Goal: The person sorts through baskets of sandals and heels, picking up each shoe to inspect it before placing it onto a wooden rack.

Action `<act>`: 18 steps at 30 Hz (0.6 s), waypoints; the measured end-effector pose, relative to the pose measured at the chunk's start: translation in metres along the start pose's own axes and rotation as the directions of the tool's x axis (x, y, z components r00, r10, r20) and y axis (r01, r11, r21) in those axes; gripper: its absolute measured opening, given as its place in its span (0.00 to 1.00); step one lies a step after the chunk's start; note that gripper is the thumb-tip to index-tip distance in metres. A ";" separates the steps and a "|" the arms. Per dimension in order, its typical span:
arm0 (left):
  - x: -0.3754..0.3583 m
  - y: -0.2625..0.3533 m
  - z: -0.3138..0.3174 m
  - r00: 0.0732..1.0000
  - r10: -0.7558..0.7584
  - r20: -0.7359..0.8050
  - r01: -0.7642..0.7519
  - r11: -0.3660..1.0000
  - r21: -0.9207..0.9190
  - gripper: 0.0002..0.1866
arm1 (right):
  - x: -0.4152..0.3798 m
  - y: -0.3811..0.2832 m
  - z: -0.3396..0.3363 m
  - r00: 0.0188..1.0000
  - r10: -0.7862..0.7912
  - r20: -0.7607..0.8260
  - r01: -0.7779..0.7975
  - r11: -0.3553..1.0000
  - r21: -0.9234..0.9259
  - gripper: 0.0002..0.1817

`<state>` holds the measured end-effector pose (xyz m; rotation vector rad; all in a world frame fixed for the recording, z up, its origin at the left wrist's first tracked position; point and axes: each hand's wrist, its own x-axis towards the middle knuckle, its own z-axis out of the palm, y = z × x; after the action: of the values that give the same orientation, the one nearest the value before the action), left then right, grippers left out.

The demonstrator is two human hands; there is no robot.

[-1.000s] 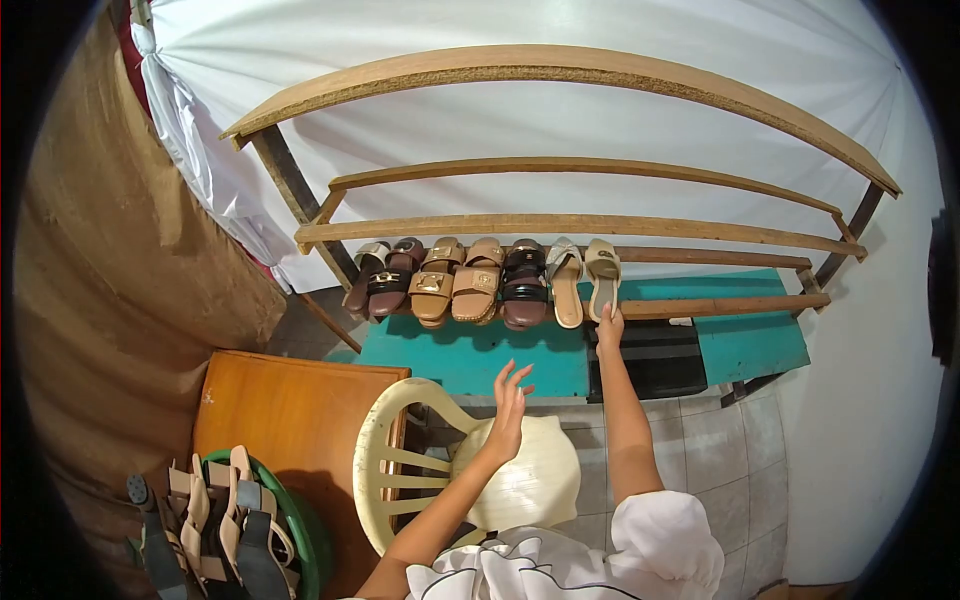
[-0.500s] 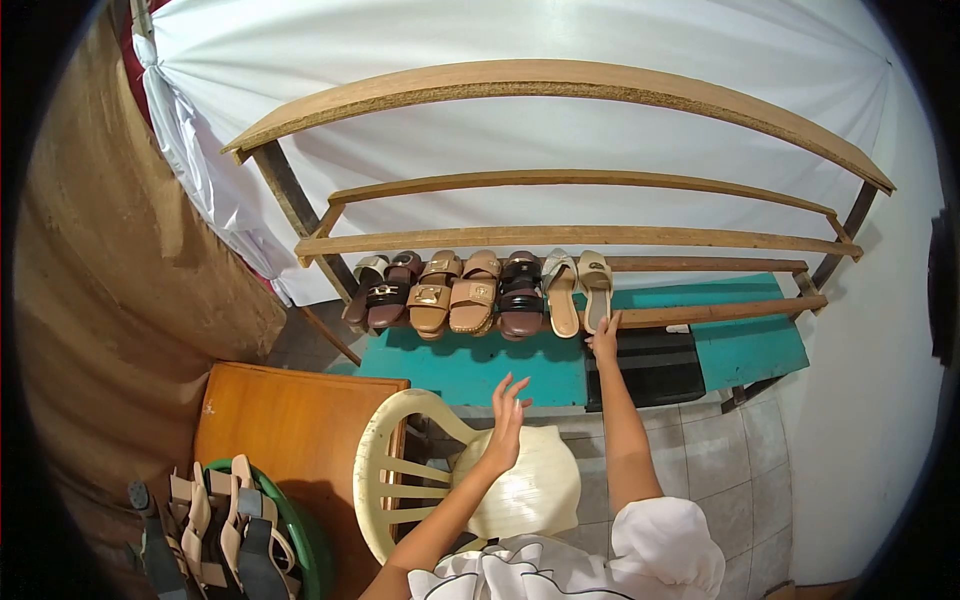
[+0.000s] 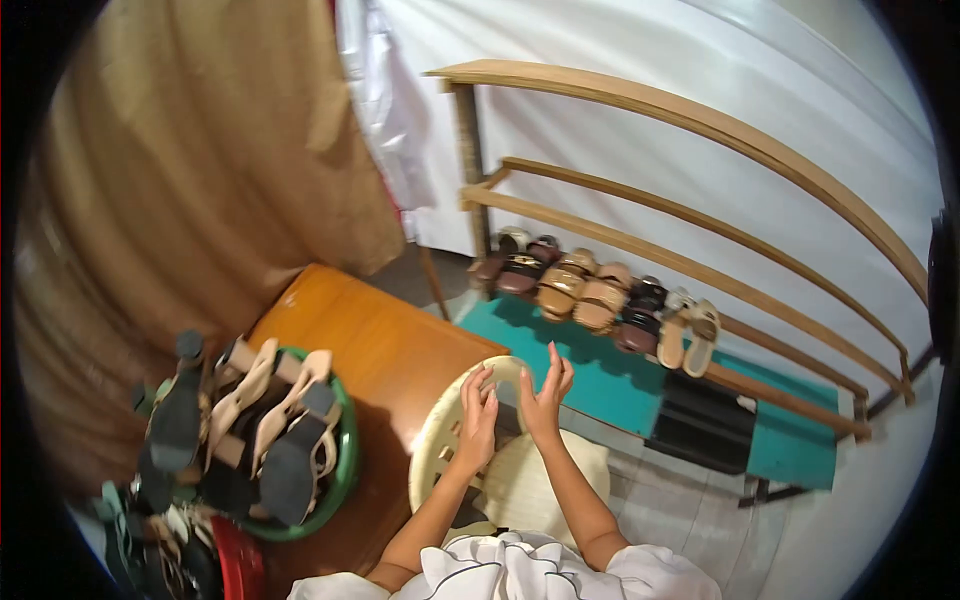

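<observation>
Right hand (image 3: 545,392) is withdrawing from the sandals (image 3: 690,330), now spread empty beside left hand (image 3: 478,412); basin (image 3: 335,470) at nine o'clock.

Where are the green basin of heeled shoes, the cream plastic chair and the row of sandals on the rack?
green basin (image 3: 346,455), head view, on its right rim.
cream plastic chair (image 3: 430,440), head view, on the curved backrest top.
row of sandals (image 3: 598,302), head view, on a tan sandal mid-row.
</observation>
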<state>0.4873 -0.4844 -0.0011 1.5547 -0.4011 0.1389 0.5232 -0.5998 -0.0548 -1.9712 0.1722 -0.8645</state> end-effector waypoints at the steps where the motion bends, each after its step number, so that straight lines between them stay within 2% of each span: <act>1: -0.006 0.015 -0.018 0.999 0.021 -0.041 -0.021 1.000 0.007 0.24 | -0.005 -0.021 0.007 0.997 -0.051 0.059 0.049 0.998 0.034 0.32; 5: -0.041 0.056 -0.082 0.957 0.133 -0.259 -0.093 0.983 0.161 0.23 | -0.027 -0.099 0.028 0.952 -0.227 0.205 0.183 0.960 0.213 0.33; 8: -0.075 0.082 -0.123 0.900 0.232 -0.368 -0.153 0.961 0.231 0.22 | -0.051 -0.152 0.044 0.904 -0.319 0.283 0.228 0.922 0.312 0.33; 9: -0.089 0.090 -0.138 0.886 0.220 -0.407 -0.098 0.949 0.298 0.22 | -0.058 -0.168 0.047 0.880 -0.359 0.310 0.258 0.911 0.321 0.33; 12: -0.123 0.111 -0.167 0.811 0.277 -0.515 -0.061 0.916 0.397 0.22 | -0.086 -0.204 0.061 0.793 -0.491 0.361 0.313 0.836 0.451 0.32; 18: -0.184 0.137 -0.210 0.682 0.391 -0.619 -0.033 0.861 0.508 0.21 | -0.133 -0.247 0.075 0.671 -0.594 0.445 0.329 0.776 0.538 0.28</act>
<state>0.3046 -0.2442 0.0734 1.7677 0.0863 1.0713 0.4180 -0.3527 0.0554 -1.7842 -0.8829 -0.4794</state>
